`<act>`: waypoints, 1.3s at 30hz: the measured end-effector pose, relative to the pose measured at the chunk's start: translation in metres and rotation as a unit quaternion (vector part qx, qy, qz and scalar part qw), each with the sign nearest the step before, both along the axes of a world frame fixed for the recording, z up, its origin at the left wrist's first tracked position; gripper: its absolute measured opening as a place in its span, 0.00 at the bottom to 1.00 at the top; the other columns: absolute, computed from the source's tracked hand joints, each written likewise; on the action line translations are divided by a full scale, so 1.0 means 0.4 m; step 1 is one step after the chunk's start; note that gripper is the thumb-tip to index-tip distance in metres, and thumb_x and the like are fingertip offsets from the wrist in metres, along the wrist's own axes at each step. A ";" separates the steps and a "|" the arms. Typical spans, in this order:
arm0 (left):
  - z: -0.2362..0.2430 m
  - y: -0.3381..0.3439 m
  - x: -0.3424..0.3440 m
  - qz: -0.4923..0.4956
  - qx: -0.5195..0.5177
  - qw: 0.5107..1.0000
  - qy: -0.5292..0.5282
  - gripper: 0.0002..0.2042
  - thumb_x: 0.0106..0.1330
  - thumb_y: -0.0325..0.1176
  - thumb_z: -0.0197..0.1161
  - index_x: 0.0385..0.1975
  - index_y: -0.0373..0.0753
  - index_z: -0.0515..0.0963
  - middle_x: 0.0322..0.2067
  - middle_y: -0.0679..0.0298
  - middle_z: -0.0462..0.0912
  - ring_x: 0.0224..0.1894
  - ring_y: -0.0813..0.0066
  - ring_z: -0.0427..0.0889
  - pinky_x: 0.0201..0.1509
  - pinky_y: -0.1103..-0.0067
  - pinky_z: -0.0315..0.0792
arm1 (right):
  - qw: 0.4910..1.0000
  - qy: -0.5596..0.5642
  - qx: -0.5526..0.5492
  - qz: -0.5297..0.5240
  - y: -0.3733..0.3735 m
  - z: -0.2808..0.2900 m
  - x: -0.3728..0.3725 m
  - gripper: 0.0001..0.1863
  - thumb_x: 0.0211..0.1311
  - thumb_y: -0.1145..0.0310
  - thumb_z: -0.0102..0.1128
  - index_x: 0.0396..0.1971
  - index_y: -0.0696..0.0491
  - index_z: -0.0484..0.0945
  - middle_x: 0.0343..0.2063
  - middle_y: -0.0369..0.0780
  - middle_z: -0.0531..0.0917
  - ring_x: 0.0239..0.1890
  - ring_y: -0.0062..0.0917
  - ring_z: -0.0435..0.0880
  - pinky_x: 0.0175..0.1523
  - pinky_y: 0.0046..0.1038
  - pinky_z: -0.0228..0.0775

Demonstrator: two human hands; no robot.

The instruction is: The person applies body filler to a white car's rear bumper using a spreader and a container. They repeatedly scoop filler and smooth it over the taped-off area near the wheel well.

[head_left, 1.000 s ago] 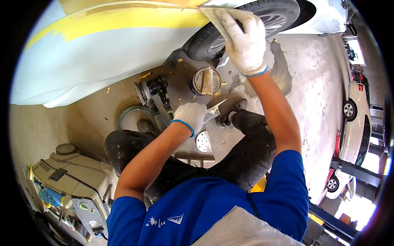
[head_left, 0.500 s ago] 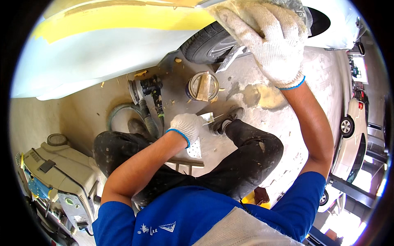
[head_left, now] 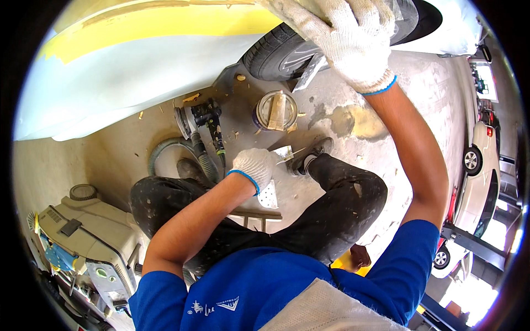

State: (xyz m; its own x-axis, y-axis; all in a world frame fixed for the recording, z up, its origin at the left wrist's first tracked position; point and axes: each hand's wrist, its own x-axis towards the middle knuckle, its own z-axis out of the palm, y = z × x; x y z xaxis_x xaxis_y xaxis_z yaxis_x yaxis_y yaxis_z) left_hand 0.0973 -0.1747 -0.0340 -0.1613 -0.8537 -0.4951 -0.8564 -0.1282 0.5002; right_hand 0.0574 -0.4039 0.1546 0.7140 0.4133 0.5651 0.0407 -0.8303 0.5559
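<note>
Since half a second ago, the right hand point(head_left: 356, 47) has shifted up and a touch to the left, so it's farther out past the can point(head_left: 266, 108), up at the top edge of the view. Left hand point(head_left: 254, 166) has barely budged.

That left one sits on the near side of the can, fist closed around a scraper point(head_left: 285, 154). Blade pokes out of the glove on the right, so it's just on my side of the can too. A white sheet with holes point(head_left: 268, 197) shows right below that fist, farther back from the can; can't say whether the two touch.

The right one is beyond the can and off to its right, in front of the wheel point(head_left: 270, 55), fingers stretched out and spread. Its tips get cut off, so no clue whether it's gripping anything.

Piece of wood point(head_left: 277, 112) lies across the top of the can. Left of the can there's a sander point(head_left: 206, 114) with a fat hose point(head_left: 205, 163), and past it to the upper left is the car point(head_left: 127, 83) with its yellow patch point(head_left: 165, 25).
</note>
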 end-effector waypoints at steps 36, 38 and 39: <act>-0.018 0.023 0.000 -0.019 -0.012 1.000 -0.019 0.12 0.69 0.31 0.57 0.48 0.37 0.81 0.41 0.47 0.89 0.45 0.45 0.89 0.48 0.54 0.83 | 1.000 0.006 0.007 -0.017 0.018 0.000 0.009 0.34 0.48 0.75 0.67 0.60 0.36 0.85 0.51 0.33 0.82 0.51 0.34 0.82 0.57 0.38 0.73; -0.014 0.024 -0.001 -0.017 -0.020 1.000 -0.015 0.12 0.69 0.31 0.57 0.48 0.37 0.81 0.40 0.47 0.89 0.45 0.45 0.89 0.48 0.54 0.83 | 1.000 0.005 0.009 -0.017 0.017 0.005 0.011 0.34 0.48 0.75 0.67 0.60 0.36 0.85 0.51 0.33 0.82 0.51 0.34 0.82 0.57 0.38 0.73; -0.010 0.024 0.000 -0.015 -0.024 1.000 -0.011 0.12 0.69 0.31 0.57 0.48 0.37 0.81 0.40 0.47 0.89 0.45 0.45 0.89 0.48 0.54 0.83 | 1.000 0.003 0.008 -0.019 0.016 0.005 0.015 0.34 0.48 0.75 0.67 0.60 0.36 0.85 0.51 0.33 0.82 0.51 0.34 0.82 0.57 0.38 0.73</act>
State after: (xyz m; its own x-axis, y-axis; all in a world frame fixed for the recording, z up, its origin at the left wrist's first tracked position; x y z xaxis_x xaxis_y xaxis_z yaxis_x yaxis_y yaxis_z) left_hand 0.0972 -0.1652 -0.0381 -0.1769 -0.8716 -0.4572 -0.8703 -0.0785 0.4863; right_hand 0.0632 -0.3974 0.1567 0.7324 0.3773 0.5668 0.0131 -0.8401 0.5422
